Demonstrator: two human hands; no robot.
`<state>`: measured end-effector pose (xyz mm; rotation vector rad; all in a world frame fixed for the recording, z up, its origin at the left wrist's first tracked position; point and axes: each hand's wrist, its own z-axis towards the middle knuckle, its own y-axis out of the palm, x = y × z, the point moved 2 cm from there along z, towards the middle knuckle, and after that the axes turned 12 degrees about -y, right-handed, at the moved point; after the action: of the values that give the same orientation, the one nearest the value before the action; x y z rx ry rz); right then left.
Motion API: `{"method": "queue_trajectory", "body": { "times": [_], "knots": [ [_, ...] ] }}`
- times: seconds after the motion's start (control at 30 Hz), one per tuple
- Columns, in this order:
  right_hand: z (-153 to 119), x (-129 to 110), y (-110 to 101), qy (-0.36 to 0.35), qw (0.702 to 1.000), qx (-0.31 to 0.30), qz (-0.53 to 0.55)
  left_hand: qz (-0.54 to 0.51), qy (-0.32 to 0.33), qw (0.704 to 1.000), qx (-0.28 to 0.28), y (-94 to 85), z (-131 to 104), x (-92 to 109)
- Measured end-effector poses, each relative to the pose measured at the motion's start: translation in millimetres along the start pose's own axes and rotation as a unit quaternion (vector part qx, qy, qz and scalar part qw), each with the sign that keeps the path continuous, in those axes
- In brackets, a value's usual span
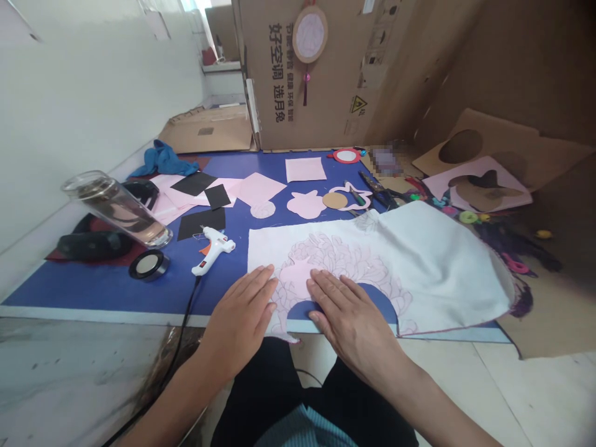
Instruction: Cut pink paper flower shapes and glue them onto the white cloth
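Note:
A white cloth (442,267) printed with pale pink petals lies across the front of the blue table, with a rounded cut-out along its near edge. On its left part rests a pink paper cut-out (296,277) with a rounded outline. My left hand (244,307) lies flat at the left side of this cut-out, fingers stretched out. From the right, my right hand (347,310) presses flat with its fingertips on the cut-out's edge. Neither hand grips anything. The underside of the cut-out is hidden.
A white glue gun (214,249) with a trailing cord lies left of the cloth. Near it are a tilted glass of liquid (123,211), a tape roll (148,265) and black squares (201,222). Scissors (376,189) lie behind the cloth. Tall cardboard (326,124) stands at the back.

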<state>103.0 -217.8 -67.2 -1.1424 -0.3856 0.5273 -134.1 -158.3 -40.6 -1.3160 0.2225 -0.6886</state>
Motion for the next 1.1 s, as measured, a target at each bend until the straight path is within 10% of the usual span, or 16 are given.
{"method": "queue_trajectory", "body": {
  "times": [0.3,1.1],
  "knots": [
    [-1,-1,0,-0.001,1.000,0.006,0.003,-0.007,0.052,0.999,-0.011,20.0,15,37],
    [-2,13,-11,0.013,1.000,-0.005,0.007,-0.009,0.036,0.999,-0.025,32.7,12,34]
  ]
}}
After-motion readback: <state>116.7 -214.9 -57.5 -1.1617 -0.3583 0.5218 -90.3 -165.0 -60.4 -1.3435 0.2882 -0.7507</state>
